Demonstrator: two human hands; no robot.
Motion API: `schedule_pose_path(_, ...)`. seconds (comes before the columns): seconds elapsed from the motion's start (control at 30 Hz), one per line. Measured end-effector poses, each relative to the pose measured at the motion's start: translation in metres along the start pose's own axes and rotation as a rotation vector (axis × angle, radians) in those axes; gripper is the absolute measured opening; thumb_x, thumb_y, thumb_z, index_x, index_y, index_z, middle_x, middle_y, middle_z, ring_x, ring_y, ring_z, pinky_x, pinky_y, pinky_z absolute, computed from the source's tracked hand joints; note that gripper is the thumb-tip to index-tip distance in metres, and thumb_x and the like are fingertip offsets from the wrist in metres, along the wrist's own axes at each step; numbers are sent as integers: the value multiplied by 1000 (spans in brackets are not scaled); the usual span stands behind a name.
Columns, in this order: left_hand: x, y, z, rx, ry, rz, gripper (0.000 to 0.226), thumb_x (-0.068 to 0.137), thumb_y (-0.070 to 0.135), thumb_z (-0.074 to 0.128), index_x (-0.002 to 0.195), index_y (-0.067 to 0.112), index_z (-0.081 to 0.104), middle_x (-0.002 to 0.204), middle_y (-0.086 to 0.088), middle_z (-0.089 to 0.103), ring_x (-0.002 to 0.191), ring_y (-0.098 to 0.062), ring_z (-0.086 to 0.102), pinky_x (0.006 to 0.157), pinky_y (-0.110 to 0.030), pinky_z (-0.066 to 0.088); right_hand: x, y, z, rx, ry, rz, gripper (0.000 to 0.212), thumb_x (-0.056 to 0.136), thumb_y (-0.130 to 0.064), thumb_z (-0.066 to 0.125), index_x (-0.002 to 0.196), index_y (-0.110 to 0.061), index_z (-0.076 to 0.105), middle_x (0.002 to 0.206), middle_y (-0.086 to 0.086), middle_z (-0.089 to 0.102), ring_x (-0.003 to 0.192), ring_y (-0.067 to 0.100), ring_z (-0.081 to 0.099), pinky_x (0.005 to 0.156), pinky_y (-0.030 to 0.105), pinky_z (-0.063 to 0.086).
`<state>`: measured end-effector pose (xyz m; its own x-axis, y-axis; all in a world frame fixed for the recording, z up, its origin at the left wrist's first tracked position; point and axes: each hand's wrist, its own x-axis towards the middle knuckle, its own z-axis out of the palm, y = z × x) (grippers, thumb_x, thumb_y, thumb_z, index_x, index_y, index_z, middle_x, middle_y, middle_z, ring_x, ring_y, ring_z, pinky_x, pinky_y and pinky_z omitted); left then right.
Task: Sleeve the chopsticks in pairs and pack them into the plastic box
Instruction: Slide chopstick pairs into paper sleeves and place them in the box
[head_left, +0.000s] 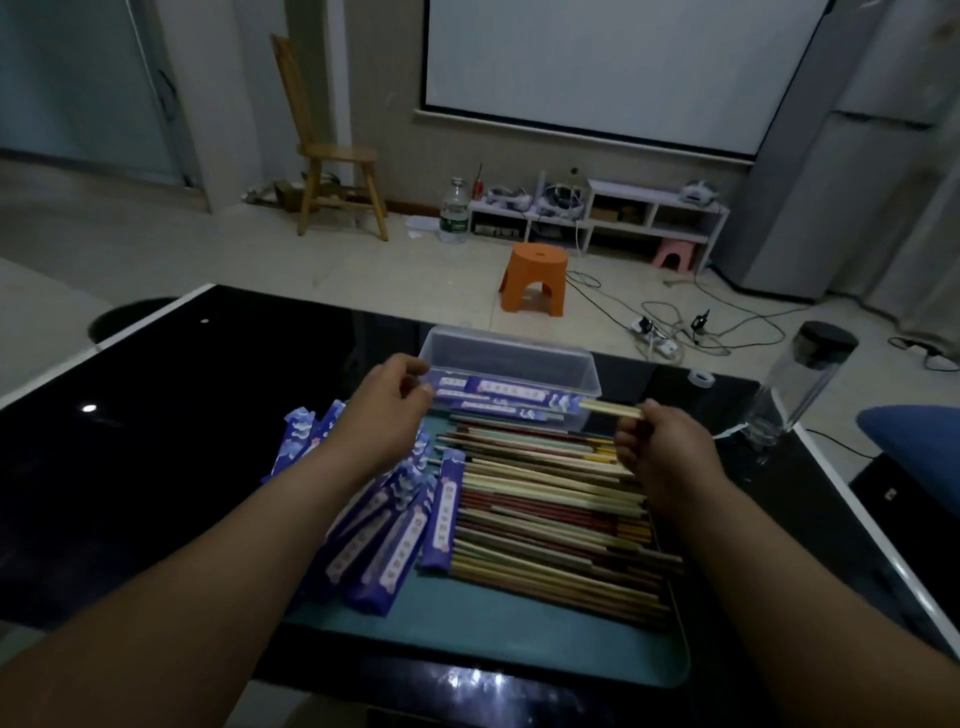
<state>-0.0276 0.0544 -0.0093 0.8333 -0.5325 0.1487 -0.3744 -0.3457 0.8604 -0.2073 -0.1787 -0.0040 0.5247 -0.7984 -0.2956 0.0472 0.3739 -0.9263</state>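
Fingers (417, 388) on sleeved pair (511, 391) at box (519, 347)

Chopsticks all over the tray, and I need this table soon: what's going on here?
A person is sleeving chopsticks. The left hand holds one end of a blue sleeve; the right hand pinches a pale pair sticking out of the other end, by the plastic box. Many loose chopsticks and more sleeves lie on the tray.

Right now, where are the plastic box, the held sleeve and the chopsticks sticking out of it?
plastic box (519, 349): head view, far wall.
sleeve (511, 391): head view, white label at mid-length.
chopsticks (610, 409): head view, bare ends outside the sleeve.
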Motion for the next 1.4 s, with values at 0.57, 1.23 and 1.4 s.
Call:
schedule_pose_path(0.57,-1,-7,-7,-22,40,-32,19,102,29,57,121,26,58,107,11,63,98,-8,60,88,-36,51,97,-28,89,-804,78,-165,16,103,-15,51,111,-2,57,110,27,68,84,29,66,69,42,58)
schedule_pose_path(1.23,-64,-6,45,816,-276,-83,38,89,58,61,101,23,51,96,0,57,92,-26,58,72,-35,39,-90,52,-40,-1557,-383,-418,8,90,-32,70,96,-28,67,101,-8,67,93,18,62,81,34,54)
schedule_pose_path(1.4,-58,-8,44,754,-266,-112,25,86,47,60,87,25,50,87,0,58,84,-24,59,70,-35,43,-87,61,-37,-1649,-437,-513,8,89,-33,69,95,-30,63,104,-5,64,95,22,61,72,33,46)
